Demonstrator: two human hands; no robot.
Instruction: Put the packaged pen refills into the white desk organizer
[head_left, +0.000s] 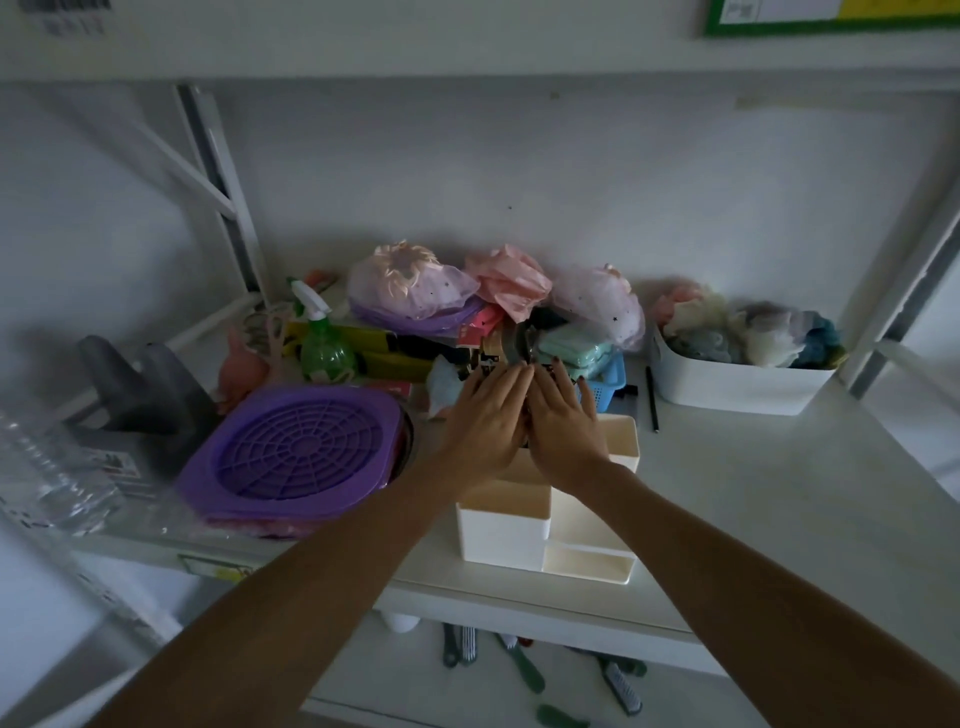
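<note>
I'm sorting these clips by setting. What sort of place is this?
Probably a storage or stock shelf for household goods, not a desk: a white metal shelving rack, a price-style label on the shelf edge, and mixed wares such as a spray bottle and a bin of bath sponges.

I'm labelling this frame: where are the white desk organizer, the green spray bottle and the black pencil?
white desk organizer (501, 535): head view, front wall.
green spray bottle (326, 353): head view, its round body.
black pencil (651, 399): head view, mid-shaft.
</note>
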